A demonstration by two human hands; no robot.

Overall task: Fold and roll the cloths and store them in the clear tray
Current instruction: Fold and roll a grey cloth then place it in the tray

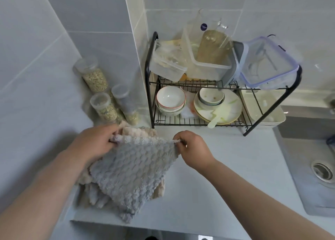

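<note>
A fluffy grey cloth (135,174) hangs spread between my hands above the counter (226,176). My left hand (94,141) pinches its upper left corner. My right hand (194,149) pinches its upper right corner. Under and behind the grey cloth lies a beige cloth (139,130), whose edges show at the top, the lower left and the lower right. Several clear plastic containers (208,65) stand on the top shelf of the black dish rack (150,80); I cannot tell which one is the clear tray.
Bowls (170,98) and plates (217,109) fill the rack's lower shelf. Three jars of grain (104,105) stand in the back left corner by the tiled wall. A sink (311,160) lies at the right. A white tub (264,111) sits beside the rack.
</note>
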